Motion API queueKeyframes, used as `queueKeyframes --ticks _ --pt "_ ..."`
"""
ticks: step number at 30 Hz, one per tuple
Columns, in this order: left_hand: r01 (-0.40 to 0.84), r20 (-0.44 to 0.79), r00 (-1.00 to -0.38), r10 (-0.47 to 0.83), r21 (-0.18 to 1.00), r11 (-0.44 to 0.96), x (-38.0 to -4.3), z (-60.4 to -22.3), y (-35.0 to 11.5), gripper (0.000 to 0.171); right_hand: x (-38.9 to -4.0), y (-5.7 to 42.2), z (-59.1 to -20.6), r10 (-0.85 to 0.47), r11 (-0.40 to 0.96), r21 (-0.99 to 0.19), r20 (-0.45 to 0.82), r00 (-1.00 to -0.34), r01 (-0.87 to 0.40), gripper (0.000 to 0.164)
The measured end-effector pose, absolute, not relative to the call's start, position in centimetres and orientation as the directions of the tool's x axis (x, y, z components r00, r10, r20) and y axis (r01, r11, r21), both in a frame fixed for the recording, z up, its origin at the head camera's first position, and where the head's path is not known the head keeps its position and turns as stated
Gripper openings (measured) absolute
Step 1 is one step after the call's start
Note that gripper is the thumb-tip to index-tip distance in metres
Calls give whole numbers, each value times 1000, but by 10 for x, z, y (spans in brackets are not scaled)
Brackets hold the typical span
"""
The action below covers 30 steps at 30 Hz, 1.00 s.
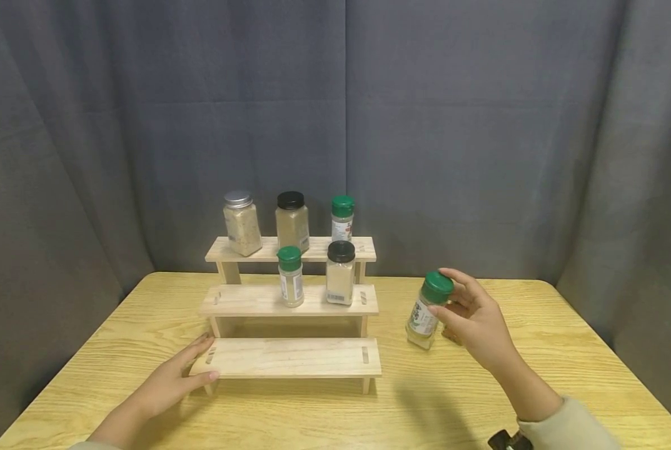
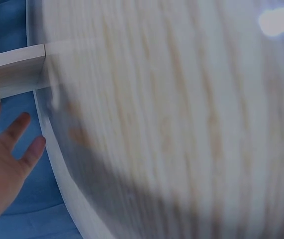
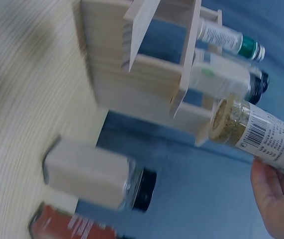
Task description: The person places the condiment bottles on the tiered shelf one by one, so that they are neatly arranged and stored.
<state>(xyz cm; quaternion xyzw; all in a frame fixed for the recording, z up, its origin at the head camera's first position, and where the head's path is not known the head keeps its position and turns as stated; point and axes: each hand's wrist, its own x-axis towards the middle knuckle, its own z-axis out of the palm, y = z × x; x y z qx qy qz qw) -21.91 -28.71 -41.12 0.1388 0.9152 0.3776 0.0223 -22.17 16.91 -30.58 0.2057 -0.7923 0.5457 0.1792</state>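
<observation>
My right hand [image 1: 473,322] holds a glass spice jar [image 1: 423,319] with a green cap by its upper part, tilted, right of a three-tier wooden rack [image 1: 290,356]. In the right wrist view, the same jar [image 3: 258,129] shows grainy brown contents and a barcode label. My left hand [image 1: 166,378] touches the left end of the lowest tier, its fingers extended. On the top tier stand a silver-capped jar [image 1: 242,225], a black-capped jar [image 1: 292,225] and a green-capped jar [image 1: 343,219]. The middle tier bears a green-capped jar [image 1: 291,278] and a black-capped jar [image 1: 341,275].
Behind the right hand, a brownish thing [image 1: 452,334] is mostly hidden. The right wrist view shows a black-capped jar of pale powder [image 3: 92,172] and a red-labelled container [image 3: 64,224] on the wooden table [image 1: 538,362]. Grey curtains [image 1: 453,137] hang behind and at both sides.
</observation>
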Motion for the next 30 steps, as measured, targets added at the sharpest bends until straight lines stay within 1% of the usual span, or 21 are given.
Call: queueKeyframes --ticks 3,7,13,19,30 --pt "244 70 -960 273 690 681 -219 -412 -287 67 -223 159 -306 -152 292 -808 490 -858 -513 52" --pt "263 83 -955 286 686 678 -220 -412 -286 66 -226 143 -307 -191 243 -818 487 -853 -521 53" --pt "268 85 -954 289 677 685 -219 -410 -286 66 -228 116 -304 -226 163 -867 432 -873 -471 53" --pt "275 92 -954 286 651 707 -217 -408 -286 67 -232 91 -302 -241 154 -879 409 -880 -451 53" --pt "294 112 -950 290 634 716 -217 -409 -285 66 -240 47 -300 -332 115 -852 452 -828 -511 53"
